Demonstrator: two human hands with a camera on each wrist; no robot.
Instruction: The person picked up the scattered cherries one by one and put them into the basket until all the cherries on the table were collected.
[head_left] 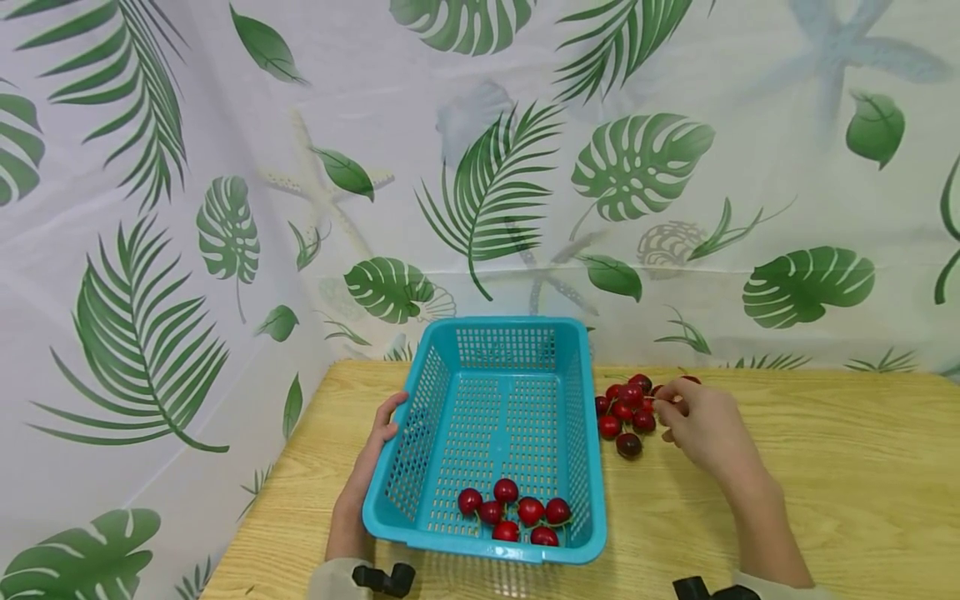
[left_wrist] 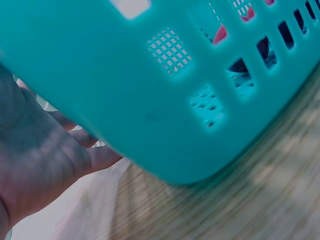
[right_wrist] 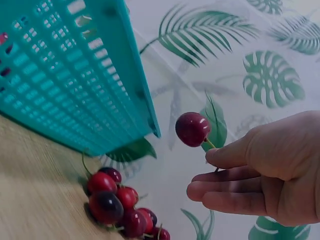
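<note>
My left hand is at the left side of a blue plastic basket, its fingertips at the rim. In the left wrist view the palm of that hand faces the basket wall with the fingers extended along it. To the right of the basket, my right hand pinches a dark red cherry by its thin green stem between thumb and finger. The cherry hangs clear of the pile of cherries in the right wrist view. Several more cherries lie inside the basket near its front wall.
The basket stands on a wood-grain table, close to its back edge. Behind and to the left hangs a white cloth printed with green leaves and starfish. The cherry pile lies right beside the basket's right wall.
</note>
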